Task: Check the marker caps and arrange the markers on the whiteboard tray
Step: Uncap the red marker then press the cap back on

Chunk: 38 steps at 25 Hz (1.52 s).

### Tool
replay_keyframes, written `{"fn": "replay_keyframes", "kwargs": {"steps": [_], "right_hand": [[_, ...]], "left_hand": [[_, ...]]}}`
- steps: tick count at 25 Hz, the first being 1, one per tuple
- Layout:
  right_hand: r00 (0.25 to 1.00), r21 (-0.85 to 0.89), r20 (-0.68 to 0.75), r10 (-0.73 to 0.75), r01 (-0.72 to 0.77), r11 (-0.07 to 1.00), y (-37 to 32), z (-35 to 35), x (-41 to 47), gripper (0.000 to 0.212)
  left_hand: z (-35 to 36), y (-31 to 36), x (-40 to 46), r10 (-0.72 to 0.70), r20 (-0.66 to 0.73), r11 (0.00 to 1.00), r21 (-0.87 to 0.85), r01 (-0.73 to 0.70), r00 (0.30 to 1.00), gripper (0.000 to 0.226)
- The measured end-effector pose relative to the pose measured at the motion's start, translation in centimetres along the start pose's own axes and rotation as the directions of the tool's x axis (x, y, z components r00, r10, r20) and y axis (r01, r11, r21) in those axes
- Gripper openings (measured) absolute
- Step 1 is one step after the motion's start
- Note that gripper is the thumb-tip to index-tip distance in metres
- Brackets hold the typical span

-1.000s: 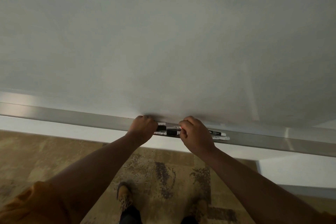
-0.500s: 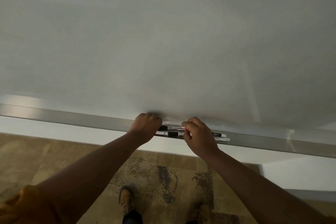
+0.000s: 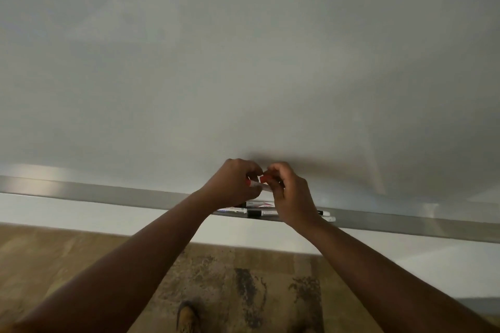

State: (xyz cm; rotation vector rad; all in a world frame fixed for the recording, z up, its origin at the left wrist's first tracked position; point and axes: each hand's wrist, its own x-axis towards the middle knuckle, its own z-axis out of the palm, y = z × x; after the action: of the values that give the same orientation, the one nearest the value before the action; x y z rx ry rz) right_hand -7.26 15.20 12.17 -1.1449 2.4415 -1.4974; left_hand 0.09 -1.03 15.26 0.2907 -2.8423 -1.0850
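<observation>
Both hands are raised just above the metal whiteboard tray [image 3: 108, 192], in front of the whiteboard [image 3: 243, 62]. My left hand [image 3: 232, 184] grips the white barrel of a red marker [image 3: 258, 186]. My right hand [image 3: 289, 192] pinches its red cap [image 3: 265, 178] at the marker's upper end; whether the cap is on or off is hidden by the fingers. Several other markers [image 3: 257, 212] with white barrels and black bands lie side by side on the tray below the hands, partly covered by my wrists. Two marker ends [image 3: 326, 216] stick out to the right of my right wrist.
The tray runs the full width of the view, with bare metal to the left and right of the markers. Below it is a white wall strip and a patterned brown floor [image 3: 243, 278]. One tan shoe [image 3: 186, 316] shows at the bottom.
Both hands have lifted off the tray. They came together and now hold a red marker between them, above the row of markers they were touching before.
</observation>
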Motion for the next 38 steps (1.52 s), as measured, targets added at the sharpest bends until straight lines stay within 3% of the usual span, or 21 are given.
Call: {"fn": "replay_keyframes", "kwargs": {"steps": [4, 9, 14, 17, 20, 23, 26, 28, 34, 38], "right_hand": [[1.0, -0.065, 0.007, -0.013, 0.014, 0.998, -0.1, -0.2, -0.3, 0.016], [0.997, -0.02, 0.079, -0.003, 0.005, 1.0, 0.0, -0.2, -0.5, 0.017], [0.939, 0.083, 0.33, 0.098, -0.132, 0.988, 0.0, 0.1, -1.7, 0.049], [0.953, 0.07, 0.301, 0.042, -0.066, 0.995, 0.3, 0.4, -1.9, 0.054], [0.954, 0.016, 0.294, 0.053, -0.06, 0.998, 0.7, 0.2, -2.0, 0.065], [0.962, 0.031, 0.265, 0.065, -0.076, 0.997, 1.0, 0.0, -2.1, 0.053], [0.97, 0.025, 0.237, 0.06, -0.068, 0.997, 1.2, 0.1, -2.1, 0.027], [0.965, -0.003, 0.249, 0.082, -0.084, 0.996, 1.4, 0.1, -2.1, 0.02], [0.97, -0.043, 0.221, 0.101, -0.094, 0.995, 1.3, 0.0, -2.1, 0.005], [0.976, -0.068, 0.201, 0.087, -0.075, 0.995, 1.1, -0.1, -2.0, 0.023]], "left_hand": [[0.4, 0.6, -0.5, -0.016, -0.03, 1.0, -0.016, 0.015, 0.999, 0.01], [0.7, 0.5, -1.0, -0.058, -0.043, 0.998, -0.036, 0.056, 0.997, 0.016], [0.3, 0.6, -1.2, -0.142, -0.016, 0.98, -0.145, 0.138, 0.99, 0.013], [0.0, 1.1, -1.2, -0.137, -0.001, 0.974, -0.183, 0.135, 0.991, 0.015], [0.1, 1.5, -1.6, -0.144, -0.111, 0.953, -0.281, 0.108, 0.983, 0.011], [1.3, 1.9, -2.4, -0.226, -0.216, 0.845, -0.528, 0.081, 0.95, 0.008], [2.3, 1.9, -2.6, -0.383, -0.18, 0.609, -0.787, 0.101, 0.906, 0.006], [2.6, 1.6, -2.4, -0.42, -0.133, 0.497, -0.861, 0.105, 0.898, 0.008], [3.0, 1.6, -2.1, -0.421, -0.091, 0.41, -0.907, 0.099, 0.902, 0.015], [3.1, 2.1, -2.2, -0.446, -0.074, 0.346, -0.933, 0.095, 0.892, 0.006]]}}
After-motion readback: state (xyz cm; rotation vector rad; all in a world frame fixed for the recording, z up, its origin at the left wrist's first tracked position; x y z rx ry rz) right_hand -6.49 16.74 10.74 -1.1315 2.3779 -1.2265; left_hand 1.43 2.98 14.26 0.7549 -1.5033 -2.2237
